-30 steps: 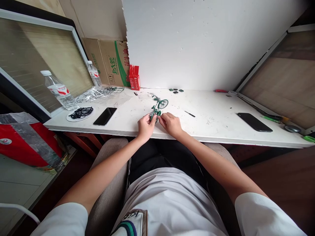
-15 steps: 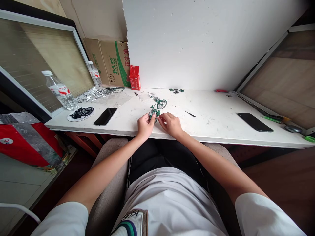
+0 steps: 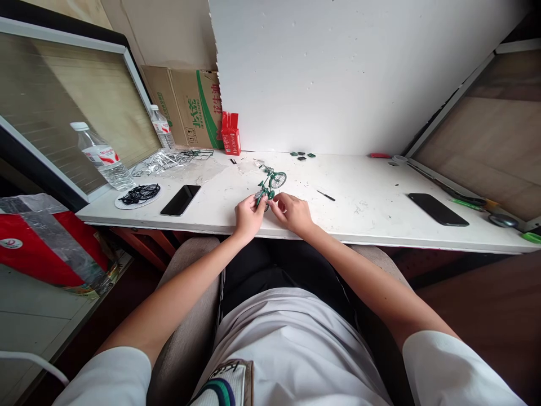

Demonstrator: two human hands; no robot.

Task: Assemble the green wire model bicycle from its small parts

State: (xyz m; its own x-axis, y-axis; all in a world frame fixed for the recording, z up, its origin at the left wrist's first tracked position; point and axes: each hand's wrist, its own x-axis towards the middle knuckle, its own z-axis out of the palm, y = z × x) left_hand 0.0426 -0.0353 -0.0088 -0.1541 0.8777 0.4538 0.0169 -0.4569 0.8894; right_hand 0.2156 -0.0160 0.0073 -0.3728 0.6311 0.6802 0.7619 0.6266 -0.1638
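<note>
The bike point(image 3: 269, 184) is at the near part of the bench point(image 3: 367, 225), in front of the person, with its handlebar end pointing away and its spoked far wheel point(image 3: 278, 180) turned out to the right. The left hand point(image 3: 249, 217) pinches the bike's near end between thumb and fingers. The right hand point(image 3: 295, 213) has its thumb and fingers bent in close together, their tips right by the near wheel; whether they grip a small part cannot be told. Whether the far wheel touches the bench is also unclear

Beyond the bike, small green pieces point(image 3: 301, 154) lie near the wall point(image 3: 321, 73). A thin dark tool point(image 3: 326, 195) lies to the right of the bike, and a black phone point(image 3: 438, 209) farther right, near a mouse point(image 3: 502, 220). Left of the hands are a silver-edged phone point(image 3: 181, 200) and a white plate point(image 3: 121, 204) with tangled black parts point(image 3: 140, 194) on it. Behind the plate stands a bottle point(image 3: 105, 158), with a red box point(image 3: 231, 134) farther back beside a carton point(image 3: 192, 107)
</note>
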